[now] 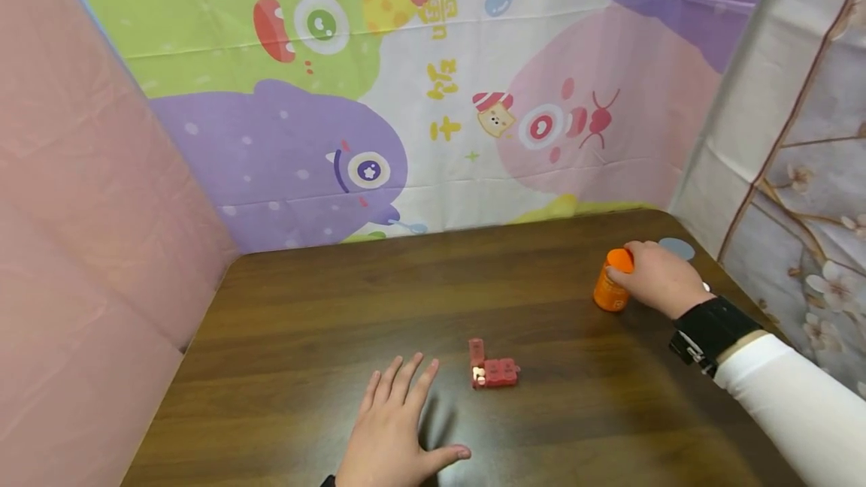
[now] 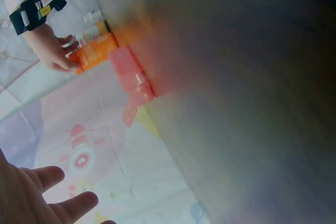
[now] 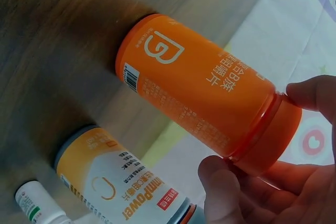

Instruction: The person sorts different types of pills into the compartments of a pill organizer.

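My right hand point(image 1: 659, 276) holds an orange bottle point(image 3: 194, 87) by its orange cap, thumb and fingers round the cap's sides. The bottle is upright, its base at the table's surface, at the right of the head view. A small red pill organizer point(image 1: 499, 372) lies near the middle of the table. One of its lids point(image 1: 476, 352) stands raised, and white tablets point(image 1: 479, 376) show in that compartment; the other lids are down. Left of the organizer my left hand point(image 1: 395, 434) is spread, fingers straight, holding nothing.
Beside the orange bottle stand a yellow and white bottle point(image 3: 126, 177) and a small white bottle point(image 3: 41, 203); my right hand mostly hides them in the head view. The brown wooden table point(image 1: 325, 307) ends at a cartoon curtain point(image 1: 460, 186) behind.
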The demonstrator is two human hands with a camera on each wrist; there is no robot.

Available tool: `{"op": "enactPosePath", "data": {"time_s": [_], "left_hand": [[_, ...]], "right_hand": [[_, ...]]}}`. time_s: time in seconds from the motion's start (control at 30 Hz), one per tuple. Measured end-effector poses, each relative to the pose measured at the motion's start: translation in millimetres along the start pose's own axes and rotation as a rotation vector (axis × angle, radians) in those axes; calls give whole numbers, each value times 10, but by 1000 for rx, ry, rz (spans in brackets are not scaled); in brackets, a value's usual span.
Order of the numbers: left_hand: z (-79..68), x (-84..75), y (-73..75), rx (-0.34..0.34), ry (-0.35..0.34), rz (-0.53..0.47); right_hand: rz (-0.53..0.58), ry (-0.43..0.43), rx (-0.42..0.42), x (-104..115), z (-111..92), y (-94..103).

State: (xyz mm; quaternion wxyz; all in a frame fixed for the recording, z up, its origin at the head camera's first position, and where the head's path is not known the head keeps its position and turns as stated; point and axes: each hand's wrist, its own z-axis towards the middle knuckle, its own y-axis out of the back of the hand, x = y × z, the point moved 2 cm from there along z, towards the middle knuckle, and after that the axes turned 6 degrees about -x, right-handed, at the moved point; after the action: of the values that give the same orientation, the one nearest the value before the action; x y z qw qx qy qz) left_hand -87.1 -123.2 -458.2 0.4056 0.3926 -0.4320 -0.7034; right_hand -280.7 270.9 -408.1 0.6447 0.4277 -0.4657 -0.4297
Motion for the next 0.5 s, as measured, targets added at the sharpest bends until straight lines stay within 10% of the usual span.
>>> {"op": "enactPosePath", "data": {"time_s": [0.5], "left_hand": [[129,-27,-33,64,5,-52]], "right_hand": [[59,1,-199,221,-317,135]]}}
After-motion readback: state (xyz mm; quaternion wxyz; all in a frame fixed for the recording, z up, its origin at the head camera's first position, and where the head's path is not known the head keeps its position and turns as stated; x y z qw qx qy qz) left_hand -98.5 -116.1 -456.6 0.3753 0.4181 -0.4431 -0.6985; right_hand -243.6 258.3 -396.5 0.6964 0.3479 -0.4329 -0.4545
